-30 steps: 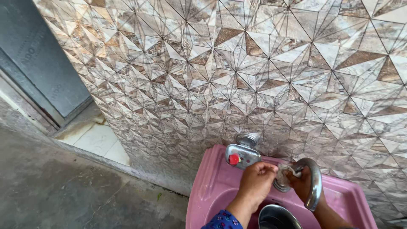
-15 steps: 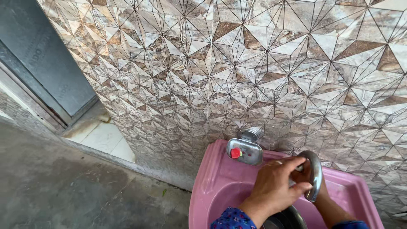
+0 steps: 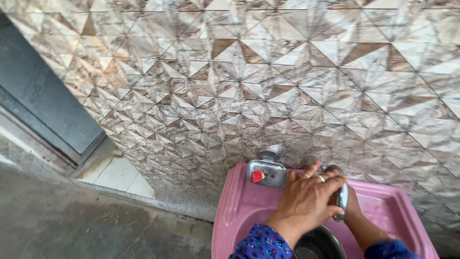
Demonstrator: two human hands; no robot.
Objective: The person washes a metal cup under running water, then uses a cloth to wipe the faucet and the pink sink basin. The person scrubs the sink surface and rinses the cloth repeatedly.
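Two hands at the tap (image 3: pixel 341 199); left hand (image 3: pixel 306 201) fingers curled over it from the left, right hand (image 3: pixel 353 206) behind, grip hidden; spout's long axis arches toward the pink basin (image 3: pixel 239 211).

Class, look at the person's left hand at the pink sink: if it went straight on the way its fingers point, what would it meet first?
The left hand points up-right, already against the metal tap; beyond that it would probably meet the tiled wall, though depth is unclear.

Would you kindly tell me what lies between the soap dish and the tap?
In the head view, the left hand lies between the soap dish and the tap.
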